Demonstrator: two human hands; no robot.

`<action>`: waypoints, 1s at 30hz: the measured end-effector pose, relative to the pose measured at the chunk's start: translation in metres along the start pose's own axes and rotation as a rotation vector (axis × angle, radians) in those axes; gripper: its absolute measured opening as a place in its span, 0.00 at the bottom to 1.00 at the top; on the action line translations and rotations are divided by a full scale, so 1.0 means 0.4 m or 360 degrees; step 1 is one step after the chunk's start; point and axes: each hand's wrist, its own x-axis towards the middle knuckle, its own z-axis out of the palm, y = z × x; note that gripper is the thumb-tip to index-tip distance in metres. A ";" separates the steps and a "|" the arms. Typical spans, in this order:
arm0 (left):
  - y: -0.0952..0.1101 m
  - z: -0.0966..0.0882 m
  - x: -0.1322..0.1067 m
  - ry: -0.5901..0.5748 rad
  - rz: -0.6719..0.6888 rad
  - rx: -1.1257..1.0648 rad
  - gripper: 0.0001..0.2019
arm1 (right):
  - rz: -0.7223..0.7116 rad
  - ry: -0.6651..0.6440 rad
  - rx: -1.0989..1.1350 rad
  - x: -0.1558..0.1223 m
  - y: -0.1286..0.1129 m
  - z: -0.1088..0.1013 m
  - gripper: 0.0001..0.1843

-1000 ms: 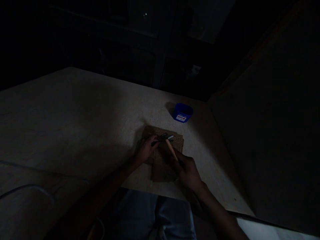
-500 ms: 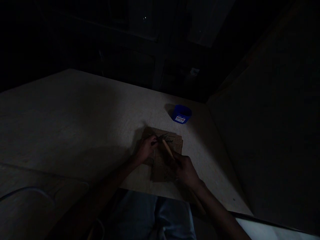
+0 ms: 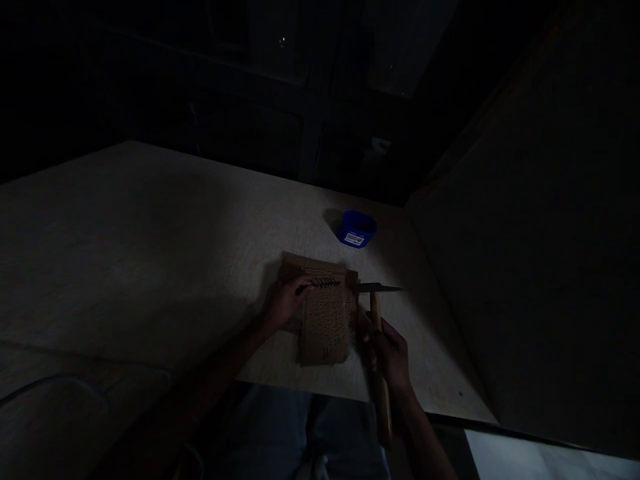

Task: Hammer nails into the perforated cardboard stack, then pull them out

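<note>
The scene is very dark. A brown cardboard piece (image 3: 325, 327) lies on the pale tabletop (image 3: 150, 253) near its front edge. My left hand (image 3: 285, 301) rests on the cardboard's left side, fingers pinched on a thin dark screw-like rod (image 3: 320, 284) lying across the top of the cardboard. My right hand (image 3: 387, 350) is closed round the wooden handle of a small hammer (image 3: 376, 313), whose dark metal head sits just right of the cardboard, raised off it.
A small blue tub (image 3: 356, 229) with a white label stands behind the cardboard. A dark upright panel (image 3: 525, 267) walls off the right side. The table's front edge (image 3: 320, 390) runs just below my hands, with my lap under it.
My right hand has swung the hammer back from over the rod to the right of the cardboard. The left hand has stayed pinched on the rod.
</note>
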 end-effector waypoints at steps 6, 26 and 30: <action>-0.011 0.001 -0.005 -0.0005 0.0066 0.0064 0.17 | 0.0015 0.0157 0.0241 0.010 0.000 -0.038 0.18; 0.030 0.008 -0.074 0.0272 0.0163 0.0772 0.26 | 0.0086 0.0084 0.0520 0.049 0.010 -0.038 0.17; 0.048 0.018 -0.047 0.0221 0.0158 0.0764 0.21 | 0.0074 0.0108 0.0522 0.044 0.004 -0.032 0.17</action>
